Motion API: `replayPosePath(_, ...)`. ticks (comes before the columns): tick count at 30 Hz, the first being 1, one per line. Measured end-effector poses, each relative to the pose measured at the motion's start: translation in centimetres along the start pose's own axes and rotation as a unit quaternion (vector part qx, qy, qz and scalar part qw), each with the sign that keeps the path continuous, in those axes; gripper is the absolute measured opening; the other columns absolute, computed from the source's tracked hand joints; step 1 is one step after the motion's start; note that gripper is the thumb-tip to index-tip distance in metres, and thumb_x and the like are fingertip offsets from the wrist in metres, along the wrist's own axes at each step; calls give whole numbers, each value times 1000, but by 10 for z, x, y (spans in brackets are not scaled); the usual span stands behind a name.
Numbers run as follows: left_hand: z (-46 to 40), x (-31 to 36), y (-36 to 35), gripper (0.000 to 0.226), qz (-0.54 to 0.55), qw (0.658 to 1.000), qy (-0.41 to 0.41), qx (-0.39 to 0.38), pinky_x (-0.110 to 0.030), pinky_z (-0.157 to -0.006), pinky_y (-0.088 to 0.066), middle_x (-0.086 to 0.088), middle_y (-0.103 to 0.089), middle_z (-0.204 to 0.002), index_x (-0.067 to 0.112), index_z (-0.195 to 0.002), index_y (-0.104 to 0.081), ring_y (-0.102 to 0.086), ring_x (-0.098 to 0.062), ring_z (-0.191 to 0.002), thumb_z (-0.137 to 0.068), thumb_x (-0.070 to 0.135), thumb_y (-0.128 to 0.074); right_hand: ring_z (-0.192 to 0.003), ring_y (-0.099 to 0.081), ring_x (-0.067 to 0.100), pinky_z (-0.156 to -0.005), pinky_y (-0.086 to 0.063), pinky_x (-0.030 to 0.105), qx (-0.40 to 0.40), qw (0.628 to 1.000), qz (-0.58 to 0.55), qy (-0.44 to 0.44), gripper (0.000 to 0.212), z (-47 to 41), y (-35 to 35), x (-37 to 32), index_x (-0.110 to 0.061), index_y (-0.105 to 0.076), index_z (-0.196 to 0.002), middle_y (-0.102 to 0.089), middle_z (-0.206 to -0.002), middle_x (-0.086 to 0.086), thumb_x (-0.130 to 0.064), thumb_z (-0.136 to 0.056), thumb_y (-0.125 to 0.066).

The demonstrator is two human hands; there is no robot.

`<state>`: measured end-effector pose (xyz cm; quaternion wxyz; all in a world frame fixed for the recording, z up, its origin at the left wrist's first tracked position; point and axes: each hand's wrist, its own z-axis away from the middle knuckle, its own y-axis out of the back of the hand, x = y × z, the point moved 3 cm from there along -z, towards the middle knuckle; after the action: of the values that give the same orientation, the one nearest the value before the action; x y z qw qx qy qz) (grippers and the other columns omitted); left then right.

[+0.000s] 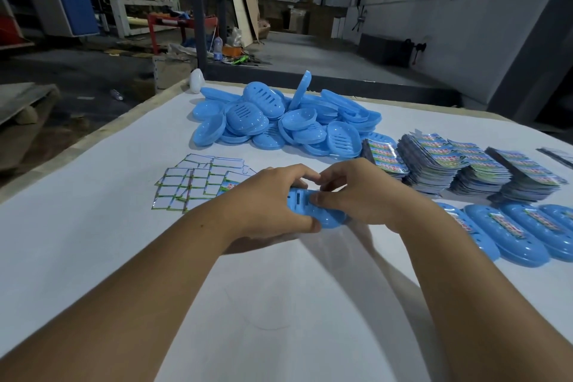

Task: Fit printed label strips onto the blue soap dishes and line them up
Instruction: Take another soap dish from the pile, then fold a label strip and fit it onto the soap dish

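Blue soap dish (322, 214) held mid-table; labelled dishes (521, 232) lined right; label strips (449, 161) stacked behind.

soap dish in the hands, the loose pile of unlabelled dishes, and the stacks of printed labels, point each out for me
soap dish (330, 220): head view, on its bare blue rim below the right hand
pile of dishes (248, 115): head view, on a slotted dish near the pile's left
label stacks (434, 155): head view, on the top strip of the tallest stack

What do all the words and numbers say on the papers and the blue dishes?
None can be read.
Stacked colourful printed label strips: print too small and blurred.
Face-down white-backed label strips: blank backs; the one turned-up strip shows yellowish characters, too blurred.
Labelled blue plastic soap dishes lined up: labels blurred.
Blue soap dish held by left hand and right hand: no text visible.
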<state>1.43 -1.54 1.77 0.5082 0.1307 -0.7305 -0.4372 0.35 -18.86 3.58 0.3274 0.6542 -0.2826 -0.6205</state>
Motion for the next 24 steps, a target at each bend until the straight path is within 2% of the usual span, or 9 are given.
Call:
replayPosePath(4, 1, -1, 1, 70, -21, 1000, 13, 11, -26, -89, -49, 26, -58, -121, 62, -120, -48, -54, 5, -107, -54, 74, -70, -87, -68, 14, -71, -53, 27, 7, 1000, 0, 1, 35, -1, -1, 1, -23, -72, -116, -72, -101, -7, -39, -85, -78)
replayPosePath(7, 4, -7, 12, 53, 20, 994, 49, 95, -30, -87, -51, 26, -60, -113, 51, -118, -58, -55, 5, -105, -71, 74, -64, -93, -62, 9, -70, -45, 22, 62, 998, -12, -14, 41, -4, 4, 4, -25, -68, -123, -65, -111, -8, -45, -87, -74)
replayPosePath(10, 7, -21, 35, 37, -126, 961, 147, 195, -34, -87, -50, 9, -65, -115, 33, -116, -63, -59, -13, -103, -87, 56, -62, -101, -60, 13, -82, -46, 27, 117, 993, -27, -18, 43, -6, 10, 6, -23, -68, -125, -64, -113, -6, -47, -89, -71)
replayPosePath(12, 10, -31, 43, 47, -228, 932, 214, 186, -35, -83, -48, -1, -64, -118, 24, -117, -61, -59, -22, -105, -86, 60, -62, -103, -60, 14, -88, -48, 31, 125, 991, -27, -24, 43, -6, 12, 7, -23, -68, -125, -64, -113, -6, -48, -90, -70)
replayPosePath(14, 12, -37, 45, 57, -258, 920, 253, 152, -33, -76, -46, -3, -64, -116, 22, -118, -58, -59, -22, -102, -81, 66, -64, -102, -59, 13, -86, -47, 30, 127, 991, -21, -25, 42, -6, 12, 6, -25, -67, -124, -63, -111, -7, -49, -90, -69)
replayPosePath(18, 12, -37, 44, 55, -217, 930, 244, 166, -29, -70, -37, 1, -65, -116, 23, -118, -58, -57, -20, -95, -77, 56, -75, -103, -58, 12, -85, -44, 29, 126, 992, -11, -23, 42, -6, 11, 4, -26, -66, -125, -63, -112, -8, -50, -91, -68)
replayPosePath(20, 11, -35, 45, 43, -190, 934, 231, 194, -28, -72, -36, 3, -65, -117, 27, -115, -61, -57, -19, -96, -80, 43, -78, -102, -58, 11, -84, -43, 28, 127, 992, -10, -19, 41, -5, 11, 3, -26, -66, -124, -63, -112, -9, -49, -91, -67)
replayPosePath(22, 10, -32, 47, 17, -144, 936, 207, 246, -26, -71, -40, 6, -68, -107, 31, -99, -64, -58, -15, -87, -84, 29, -74, -99, -59, 8, -77, -42, 25, 136, 991, -17, -6, 37, -3, 10, 1, -27, -67, -121, -65, -109, -12, -49, -91, -68)
replayPosePath(24, 10, -25, 50, 10, -41, 939, 166, 298, -23, -65, -45, 12, -71, -88, 32, -84, -68, -63, -7, -77, -86, 22, -72, -90, -61, 0, -69, -42, 18, 145, 989, -38, 15, 32, -2, 9, -3, -28, -69, -116, -66, -100, -18, -47, -90, -69)
